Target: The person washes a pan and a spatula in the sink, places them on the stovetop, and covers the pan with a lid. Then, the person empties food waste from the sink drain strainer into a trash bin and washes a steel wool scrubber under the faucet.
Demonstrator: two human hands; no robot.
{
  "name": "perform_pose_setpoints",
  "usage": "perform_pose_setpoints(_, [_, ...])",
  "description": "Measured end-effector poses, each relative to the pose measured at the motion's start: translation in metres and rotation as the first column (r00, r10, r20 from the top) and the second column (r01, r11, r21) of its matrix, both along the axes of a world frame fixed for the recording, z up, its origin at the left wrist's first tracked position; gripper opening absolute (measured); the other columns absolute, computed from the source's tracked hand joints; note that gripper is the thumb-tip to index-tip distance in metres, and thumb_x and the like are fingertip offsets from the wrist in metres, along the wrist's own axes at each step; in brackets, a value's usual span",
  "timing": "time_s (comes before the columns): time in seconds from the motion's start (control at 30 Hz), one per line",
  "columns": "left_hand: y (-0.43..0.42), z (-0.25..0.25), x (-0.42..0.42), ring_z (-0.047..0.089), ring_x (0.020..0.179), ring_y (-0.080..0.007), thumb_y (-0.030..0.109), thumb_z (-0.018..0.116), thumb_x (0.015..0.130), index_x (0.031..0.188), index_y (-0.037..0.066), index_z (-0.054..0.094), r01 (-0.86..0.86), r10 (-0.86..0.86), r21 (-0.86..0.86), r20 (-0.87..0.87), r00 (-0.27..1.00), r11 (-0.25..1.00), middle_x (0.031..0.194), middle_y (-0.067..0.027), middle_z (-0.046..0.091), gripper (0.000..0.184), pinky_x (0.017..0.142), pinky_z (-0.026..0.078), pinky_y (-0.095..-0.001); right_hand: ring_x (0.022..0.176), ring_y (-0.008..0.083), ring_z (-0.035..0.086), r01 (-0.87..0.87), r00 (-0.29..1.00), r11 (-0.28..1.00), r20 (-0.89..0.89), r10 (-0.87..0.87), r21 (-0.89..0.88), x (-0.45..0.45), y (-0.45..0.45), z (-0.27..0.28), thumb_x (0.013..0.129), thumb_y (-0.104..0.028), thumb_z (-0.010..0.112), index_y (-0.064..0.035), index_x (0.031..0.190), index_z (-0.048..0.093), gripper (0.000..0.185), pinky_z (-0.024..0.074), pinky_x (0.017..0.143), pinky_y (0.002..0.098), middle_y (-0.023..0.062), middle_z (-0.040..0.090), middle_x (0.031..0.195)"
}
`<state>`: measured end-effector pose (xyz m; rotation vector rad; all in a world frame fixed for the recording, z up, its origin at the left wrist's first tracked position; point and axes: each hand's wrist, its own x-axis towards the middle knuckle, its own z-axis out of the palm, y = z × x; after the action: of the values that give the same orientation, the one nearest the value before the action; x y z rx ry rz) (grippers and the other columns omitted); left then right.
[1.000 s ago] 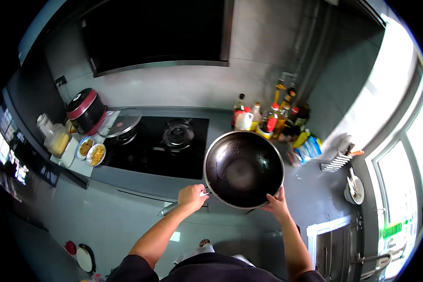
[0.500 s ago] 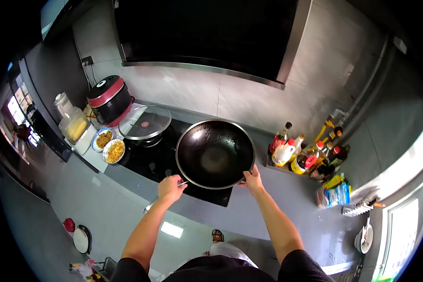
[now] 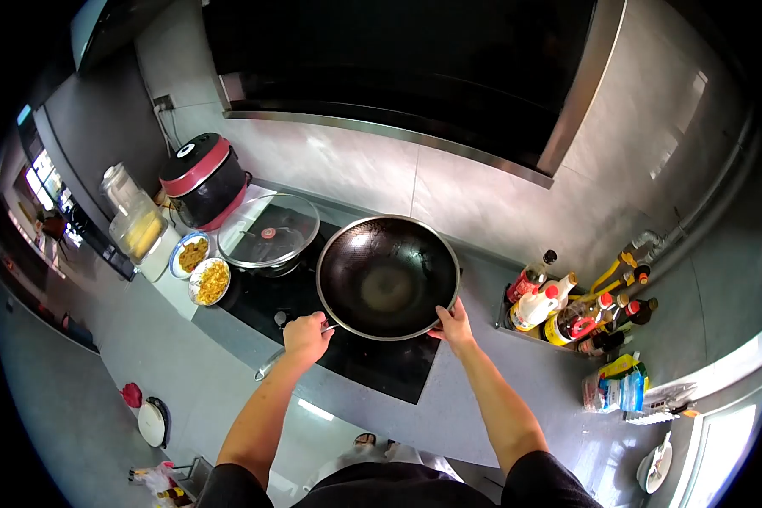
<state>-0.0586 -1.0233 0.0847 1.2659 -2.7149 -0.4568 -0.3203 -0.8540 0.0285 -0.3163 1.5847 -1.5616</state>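
Wok over right side of cooktop, left hand wrapped round its handle, right hand clasping its rim, contact beneath unclear; leftward swing could knock glass lid at cooktop's left, slipping right-hand grip could tip the wok.
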Motion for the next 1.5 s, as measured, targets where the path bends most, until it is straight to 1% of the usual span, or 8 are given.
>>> perform_pose_setpoints(0.13, [0.038, 0.017, -0.012, 0.051, 0.108, -0.0305, 0.026, 0.072, 0.071, 0.120, 0.004, 0.050, 0.062, -0.107, -0.367, -0.102, 0.989, 0.928, 0.123, -0.0171, 0.052, 0.058, 0.092, 0.036, -0.0450, 0.100, 0.0288, 0.060, 0.150, 0.985, 0.989, 0.080, -0.150, 0.016, 0.012, 0.022, 0.002, 0.093, -0.035, 0.049, -0.0178, 0.142, 0.020, 0.060, 0.0526, 0.077, 0.0409, 0.0114, 0.051, 0.123])
perform_pose_setpoints(0.17, [0.045, 0.013, -0.019, 0.036, 0.122, -0.0325, 0.028, 0.072, 0.070, 0.131, -0.001, 0.037, 0.172, -0.197, -0.331, -0.043, 0.979, 0.928, 0.140, -0.0191, 0.031, 0.075, 0.098, 0.028, -0.0463, 0.105, 0.0307, 0.058, 0.135, 0.989, 0.991, 0.064, -0.136, 0.010, 0.017, 0.037, 0.006, 0.093, -0.039, 0.047, -0.0111, 0.144, 0.015, 0.066, 0.0511, 0.079, 0.0405, 0.0128, 0.047, 0.128])
perform_pose_setpoints(0.27, [0.090, 0.019, -0.049, 0.033, 0.127, -0.0353, 0.028, 0.071, 0.072, 0.129, -0.001, 0.040, 0.343, -0.411, -0.357, -0.134, 0.902, 0.869, 0.141, -0.0232, 0.029, 0.071, 0.101, 0.026, -0.0483, 0.101, 0.0246, 0.060, 0.239, 0.971, 0.971, -0.003, -0.239, 0.004, 0.034, 0.095, -0.007, 0.095, -0.034, 0.046, -0.0094, 0.138, 0.031, 0.052, 0.0496, 0.078, 0.0371, 0.0090, 0.053, 0.122])
perform_pose_setpoints(0.43, [0.202, -0.013, -0.120, 0.033, 0.129, -0.0336, 0.023, 0.065, 0.079, 0.127, 0.000, 0.045, 0.828, -0.834, -0.160, -0.246, 0.495, 0.538, 0.140, -0.0213, 0.033, 0.058, 0.104, 0.028, -0.0443, 0.097, 0.0171, 0.060, 0.542, 0.840, 0.840, 0.000, -0.542, 0.035, 0.077, 0.228, 0.010, 0.095, -0.028, 0.047, -0.0081, 0.127, 0.045, 0.038, 0.0483, 0.077, 0.0309, 0.0052, 0.060, 0.112])
perform_pose_setpoints(0.73, [0.500, -0.040, -0.130, 0.032, 0.131, -0.0329, 0.026, 0.064, 0.081, 0.130, 0.006, 0.045, 0.994, -0.960, 0.054, -0.267, -0.080, -0.098, 0.141, -0.0185, 0.035, 0.056, 0.105, 0.029, -0.0446, 0.095, 0.0154, 0.059, 0.958, 0.283, 0.285, -0.091, -0.955, -0.010, 0.187, 0.523, -0.002, 0.093, -0.023, 0.051, -0.0067, 0.127, 0.046, 0.038, 0.0476, 0.076, 0.0297, 0.0066, 0.060, 0.112])
perform_pose_setpoints(0.97, [0.746, -0.080, -0.093, 0.040, 0.126, -0.0303, 0.023, 0.062, 0.082, 0.123, 0.006, 0.051, 0.869, -0.848, 0.092, -0.287, -0.445, -0.487, 0.133, -0.0172, 0.045, 0.046, 0.102, 0.034, -0.0420, 0.094, 0.0151, 0.059, 0.985, -0.158, -0.169, -0.194, -0.968, 0.041, 0.280, 0.736, -0.076, 0.090, -0.018, 0.052, -0.0057, 0.126, 0.048, 0.038, 0.0488, 0.071, 0.0282, 0.0079, 0.059, 0.111])
perform_pose_setpoints(1.2, [0.931, -0.157, -0.069, 0.042, 0.123, -0.0320, 0.022, 0.061, 0.082, 0.124, 0.005, 0.050, 0.736, -0.788, 0.287, -0.158, -0.595, -0.613, 0.133, -0.0176, 0.045, 0.047, 0.102, 0.036, -0.0399, 0.100, 0.0216, 0.060, 0.888, 0.019, -0.172, -0.408, -0.913, 0.427, 0.337, 0.867, -0.140, 0.084, -0.020, 0.059, -0.0048, 0.131, 0.045, 0.051, 0.0486, 0.081, 0.0317, 0.0153, 0.056, 0.121])
perform_pose_setpoints(1.5, [1.074, -0.253, -0.063, 0.039, 0.126, -0.0326, 0.018, 0.060, 0.080, 0.128, 0.007, 0.045, 0.633, -0.657, 0.372, 0.076, -0.750, -0.679, 0.140, -0.0164, 0.036, 0.052, 0.099, 0.038, -0.0439, 0.132, 0.0349, 0.029, 0.775, 0.128, -0.092, -0.299, -0.946, 0.625, 0.360, 0.948, -0.220, 0.078, -0.030, 0.062, -0.0049, 0.140, 0.029, 0.074, 0.0275, 0.108, 0.0384, 0.0217, 0.031, 0.142])
